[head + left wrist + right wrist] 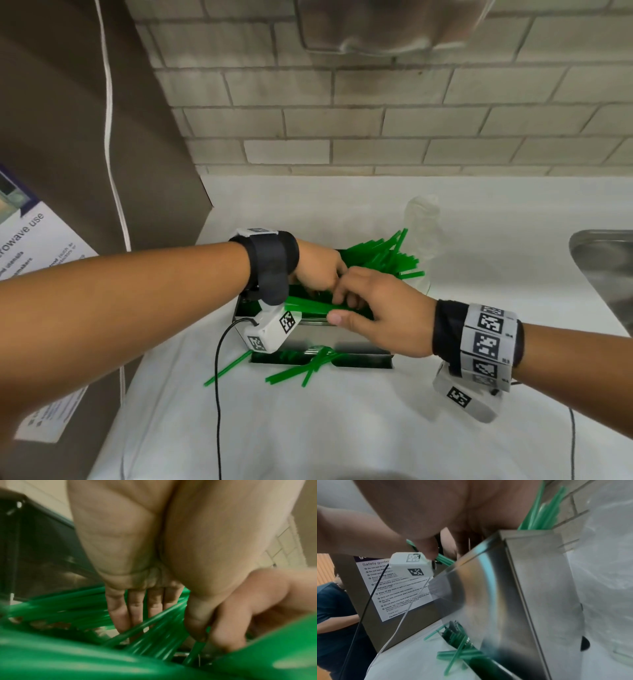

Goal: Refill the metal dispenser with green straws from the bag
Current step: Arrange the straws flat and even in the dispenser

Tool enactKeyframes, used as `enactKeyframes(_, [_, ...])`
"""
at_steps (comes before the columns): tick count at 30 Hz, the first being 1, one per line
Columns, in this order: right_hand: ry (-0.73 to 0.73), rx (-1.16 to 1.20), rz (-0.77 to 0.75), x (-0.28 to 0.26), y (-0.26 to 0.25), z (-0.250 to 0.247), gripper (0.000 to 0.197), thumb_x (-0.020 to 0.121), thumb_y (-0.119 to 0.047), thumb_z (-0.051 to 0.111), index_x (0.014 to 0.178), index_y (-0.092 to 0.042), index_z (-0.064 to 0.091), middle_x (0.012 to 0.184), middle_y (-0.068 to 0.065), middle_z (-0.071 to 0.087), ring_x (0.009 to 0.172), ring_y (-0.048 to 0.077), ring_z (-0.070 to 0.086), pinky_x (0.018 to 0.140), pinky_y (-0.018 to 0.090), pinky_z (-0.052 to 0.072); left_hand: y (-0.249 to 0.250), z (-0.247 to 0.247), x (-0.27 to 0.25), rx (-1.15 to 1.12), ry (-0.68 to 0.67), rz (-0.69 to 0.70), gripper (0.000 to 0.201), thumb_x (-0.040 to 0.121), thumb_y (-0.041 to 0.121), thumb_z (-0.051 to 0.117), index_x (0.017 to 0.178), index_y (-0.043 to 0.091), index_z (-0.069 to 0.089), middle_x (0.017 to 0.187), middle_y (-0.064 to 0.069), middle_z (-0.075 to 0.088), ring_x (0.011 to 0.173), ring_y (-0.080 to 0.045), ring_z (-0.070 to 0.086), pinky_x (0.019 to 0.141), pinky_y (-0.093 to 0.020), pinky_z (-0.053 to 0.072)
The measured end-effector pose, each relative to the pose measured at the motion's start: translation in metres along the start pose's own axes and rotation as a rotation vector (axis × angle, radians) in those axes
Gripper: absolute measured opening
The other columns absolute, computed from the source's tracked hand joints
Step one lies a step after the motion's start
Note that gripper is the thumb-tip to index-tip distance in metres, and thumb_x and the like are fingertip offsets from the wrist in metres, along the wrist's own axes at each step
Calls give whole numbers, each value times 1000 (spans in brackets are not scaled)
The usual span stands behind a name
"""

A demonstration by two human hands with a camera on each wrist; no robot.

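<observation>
Left hand [315, 270], right hand [383, 308] hold straws [380, 255]; one dispenser [530, 588], one bag [423, 219].

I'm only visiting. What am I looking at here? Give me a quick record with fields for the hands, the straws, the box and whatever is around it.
left hand: pinches a bunch of green straws over the dispenser's open top
right hand: grips the same bunch between thumb and fingers
metal dispenser: stands on the white table
jutting straws: stick out past its far right corner
loose straws: lie on the table in front
bag: clear plastic, behind the dispenser
sink: right edge
</observation>
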State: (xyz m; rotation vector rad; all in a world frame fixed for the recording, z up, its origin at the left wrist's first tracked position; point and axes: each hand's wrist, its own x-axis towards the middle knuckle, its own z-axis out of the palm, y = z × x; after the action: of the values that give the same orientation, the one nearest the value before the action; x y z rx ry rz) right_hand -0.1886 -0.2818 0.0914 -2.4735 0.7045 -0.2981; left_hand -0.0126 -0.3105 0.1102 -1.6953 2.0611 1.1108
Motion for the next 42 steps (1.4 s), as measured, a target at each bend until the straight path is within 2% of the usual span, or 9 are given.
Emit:
enactKeyframes(4, [174, 204, 6, -3, 0, 1, 32, 93, -48, 51, 88, -17, 57, 81, 0, 57, 70, 15, 51, 64, 31, 47, -6, 8, 11, 33, -46, 7, 11, 92, 3, 55, 94, -1, 65, 94, -18, 68, 81, -22, 52, 73, -32, 47])
enactKeyframes(7, [260, 271, -20, 2, 1, -1, 32, 97, -41, 48, 78, -16, 55, 76, 1, 55, 71, 20, 52, 66, 33, 46, -11, 8, 15, -77, -65, 49, 11, 95, 7, 56, 94, 10, 67, 110, -21, 69, 89, -23, 55, 92, -45, 52])
enactKeyframes(10, [274, 257, -9, 5, 5, -3, 22, 92, -28, 62, 74, -15, 59, 73, -2, 53, 66, 15, 51, 61, 27, 44, -15, 5, 13, -159, -27, 30, 13, 93, 1, 54, 88, 8, 64, 92, -17, 61, 83, -24, 49, 77, -43, 47])
enactKeyframes(16, [-46, 59, -21, 0, 10, -5, 45, 86, -40, 72, 126, -27, 59, 112, -14, 59, 93, 0, 55, 82, 7, 41, -38, -16, -4, -368, 17, 92, 63, 80, 58, 71, 107, 1, 70, 101, -16, 72, 87, -33, 62, 90, -45, 52])
enactKeyframes(21, [-280, -13, 118, 13, -3, -2, 47, 97, -44, 55, 139, -28, 42, 121, -4, 59, 102, 12, 57, 93, 28, 48, -50, -16, -18, -580, -25, 166, 32, 82, 49, 72, 98, 21, 73, 98, -3, 73, 102, -27, 65, 108, -56, 43])
enactKeyframes(26, [-384, -104, 158, 25, -7, -2, 23, 106, -29, 41, 92, -16, 53, 79, 2, 53, 76, 22, 52, 77, 36, 46, -51, -22, -33, -688, 3, 295, 29, 95, 33, 63, 106, 7, 69, 126, -21, 68, 123, -43, 59, 106, -51, 49])
enactKeyframes(31, [-348, -151, 246, 42, -5, -3, 34, 103, -33, 47, 82, -10, 61, 64, -1, 52, 70, 20, 50, 68, 29, 37, -50, -33, -54, -787, 82, 464, 25, 99, 16, 51, 109, -5, 60, 110, -26, 68, 115, -41, 64, 97, -41, 54])
enactKeyframes(37, [-222, -117, 238, 50, -9, -3, 32, 88, -42, 70, 108, -18, 78, 95, 0, 77, 88, 15, 70, 85, 28, 55, -42, -59, -80, -966, 309, 586, 13, 99, 15, 50, 98, 3, 57, 86, -9, 68, 97, -34, 70, 94, -43, 54])
enactKeyframes(42, [-224, -58, 212, 45, -6, -16, 30, 84, -11, 74, 112, -21, 75, 102, -6, 75, 94, 8, 69, 90, 20, 54, -40, -73, -107, -1086, 565, 686, 11, 102, 6, 41, 95, 6, 50, 71, -4, 47, 71, -21, 52, 86, -39, 51])
